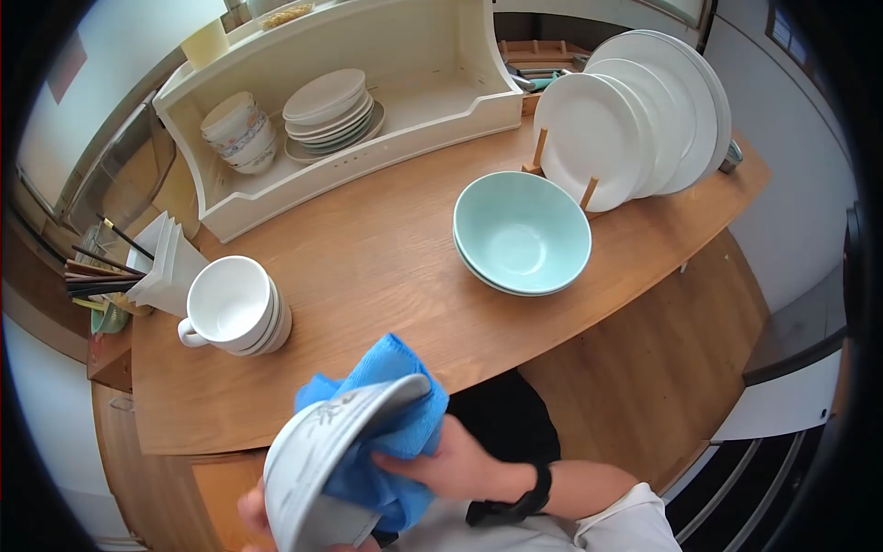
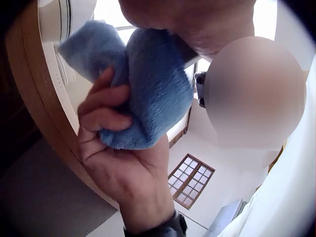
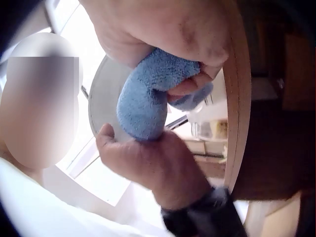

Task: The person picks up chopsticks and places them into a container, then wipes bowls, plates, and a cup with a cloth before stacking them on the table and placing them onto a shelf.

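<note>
In the head view a white bowl (image 1: 317,451) with grey markings is tilted on its side near the table's front edge. My left hand (image 1: 252,511) grips it from the left and below, mostly hidden behind it. A blue cloth (image 1: 391,368) is bunched inside the bowl and folds over its rim. My right hand (image 1: 452,467) holds that cloth against the inner side; in the left wrist view the fingers of the right hand (image 2: 111,118) curl round it. The right wrist view shows the left hand (image 3: 153,163) below the cloth (image 3: 143,103).
Stacked white mugs (image 1: 230,299) stand at left beside a white holder (image 1: 170,267) with chopsticks. Two pale green bowls (image 1: 524,230) are nested right of centre. White plates (image 1: 593,138) lean in a wooden rack. A cream shelf (image 1: 414,133) at the back holds bowls and small plates.
</note>
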Demonstrator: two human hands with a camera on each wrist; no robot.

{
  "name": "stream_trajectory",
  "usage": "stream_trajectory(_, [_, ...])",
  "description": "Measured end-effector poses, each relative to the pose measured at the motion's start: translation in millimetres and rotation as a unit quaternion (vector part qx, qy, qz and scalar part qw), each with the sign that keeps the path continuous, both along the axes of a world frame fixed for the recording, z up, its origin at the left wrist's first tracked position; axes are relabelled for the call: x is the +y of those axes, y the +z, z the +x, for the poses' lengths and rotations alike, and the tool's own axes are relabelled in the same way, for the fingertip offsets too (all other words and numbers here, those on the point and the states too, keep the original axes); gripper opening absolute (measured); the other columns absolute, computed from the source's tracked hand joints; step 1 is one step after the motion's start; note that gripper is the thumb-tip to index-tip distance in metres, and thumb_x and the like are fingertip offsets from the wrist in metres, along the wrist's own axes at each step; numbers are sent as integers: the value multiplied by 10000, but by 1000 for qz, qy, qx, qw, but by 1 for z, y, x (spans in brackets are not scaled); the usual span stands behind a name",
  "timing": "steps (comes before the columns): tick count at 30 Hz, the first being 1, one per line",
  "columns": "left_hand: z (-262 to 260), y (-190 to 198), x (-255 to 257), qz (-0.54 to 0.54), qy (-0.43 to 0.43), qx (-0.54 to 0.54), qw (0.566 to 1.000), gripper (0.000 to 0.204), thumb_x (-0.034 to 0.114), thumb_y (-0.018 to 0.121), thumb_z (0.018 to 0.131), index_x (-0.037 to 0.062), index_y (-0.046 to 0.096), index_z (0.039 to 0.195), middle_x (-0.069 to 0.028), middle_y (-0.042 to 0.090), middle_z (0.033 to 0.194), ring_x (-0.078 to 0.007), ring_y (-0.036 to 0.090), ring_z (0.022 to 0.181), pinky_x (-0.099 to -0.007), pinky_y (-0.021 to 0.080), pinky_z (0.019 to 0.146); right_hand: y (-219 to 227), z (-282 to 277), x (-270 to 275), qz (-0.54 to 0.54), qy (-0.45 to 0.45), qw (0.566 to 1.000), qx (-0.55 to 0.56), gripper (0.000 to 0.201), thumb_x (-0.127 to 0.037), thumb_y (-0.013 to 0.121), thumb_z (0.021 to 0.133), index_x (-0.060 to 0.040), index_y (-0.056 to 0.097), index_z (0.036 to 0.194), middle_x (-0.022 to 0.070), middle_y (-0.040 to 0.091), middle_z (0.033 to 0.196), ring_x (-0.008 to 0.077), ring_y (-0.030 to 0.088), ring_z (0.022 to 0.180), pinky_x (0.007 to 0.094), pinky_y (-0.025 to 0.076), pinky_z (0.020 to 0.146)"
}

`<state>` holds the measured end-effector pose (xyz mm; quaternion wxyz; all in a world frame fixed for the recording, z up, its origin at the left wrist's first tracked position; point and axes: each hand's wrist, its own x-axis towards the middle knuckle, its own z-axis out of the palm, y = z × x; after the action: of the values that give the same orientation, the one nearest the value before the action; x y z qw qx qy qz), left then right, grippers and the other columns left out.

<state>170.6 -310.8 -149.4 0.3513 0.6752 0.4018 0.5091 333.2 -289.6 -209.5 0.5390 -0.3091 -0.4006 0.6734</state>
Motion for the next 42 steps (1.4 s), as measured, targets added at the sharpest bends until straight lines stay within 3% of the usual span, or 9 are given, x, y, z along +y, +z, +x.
stream_trajectory(5, [-14, 19, -4, -87, -2, -31, 996, 1006, 550, 724, 734, 49, 210, 1439, -209, 385, 1404, -345, 441, 1250, -467, 328, 1068, 42, 58, 26, 302, -128, 904, -274, 383, -30, 678, 804, 24, 570, 1168, 151, 651, 1088, 219, 652, 933, 336, 509, 838])
stream_trajectory(8, [-24, 0, -16, -247, 60, -167, 953, 926, 486, 734, 771, 122, 218, 1449, -202, 216, 1501, -354, 401, 1293, -528, 292, 1101, 48, 49, 29, 297, -122, 912, -256, 395, -40, 680, 810, 33, 557, 1178, 140, 649, 1105, 206, 640, 969, 331, 497, 863])
stream_trajectory(11, [5, -39, 4, 107, 276, -360, 885, 845, 373, 622, 665, -8, 380, 1380, -236, 426, 1375, -405, 426, 1247, -535, 371, 1024, 18, 9, 20, 172, -104, 979, -21, 406, -70, 669, 841, 27, 533, 1211, 122, 638, 1131, 181, 605, 1025, 325, 473, 902])
stream_trajectory(13, [11, -35, -10, -76, 176, -417, 888, 879, 375, 587, 674, -18, 310, 1409, -230, 413, 1387, -397, 430, 1249, -526, 359, 1040, 3, -20, -6, 35, -89, 995, 24, 395, -113, 645, 887, 24, 518, 1235, 96, 611, 1175, 168, 559, 1082, 325, 439, 947])
stream_trajectory(23, [-7, -39, 42, -7, 9, 49, 999, 562, 248, 479, 903, -84, 362, 1342, -209, 474, 1326, -307, 494, 1196, -389, 363, 1034, 10, 44, -3, 68, -39, 993, -91, 372, -131, 663, 875, 8, 542, 1198, 94, 603, 1169, 189, 573, 1051, 334, 452, 916])
stream_trajectory(29, [2, -31, 68, -169, 21, -187, 967, 374, 156, 463, 949, -62, 443, 1253, -137, 619, 1027, -184, 617, 838, -307, 504, 728, 19, 66, -2, 125, -32, 985, -113, 432, -104, 703, 813, 18, 539, 1194, 114, 610, 1158, 224, 582, 1047, 360, 458, 910])
stream_trajectory(32, [2, -19, 76, -310, -10, -218, 925, 285, 188, 484, 946, 2, 446, 1159, -38, 572, 713, -60, 462, 447, -192, 360, 380, -2, 107, -23, 285, -96, 878, -372, 578, -19, 727, 727, 49, 489, 1249, 200, 555, 1241, 317, 553, 1140, 420, 432, 978])
stream_trajectory(33, [3, -19, 80, -312, -8, -222, 924, 285, 188, 484, 946, 2, 446, 1159, -38, 572, 713, -60, 462, 447, -192, 360, 380, 1, 106, -35, 137, -135, 939, -286, 593, -299, 665, 877, 48, 450, 1308, 167, 531, 1286, 294, 531, 1151, 426, 405, 996])
stream_trajectory(42, [7, -31, 99, -344, 1, -159, 926, 350, 214, 482, 950, -26, 409, 1194, -74, 592, 733, -77, 506, 459, -192, 401, 362, 2, 220, -72, 131, -428, 860, -244, 526, -280, 655, 885, 15, 493, 1290, 166, 528, 1289, 301, 535, 1145, 425, 409, 997])
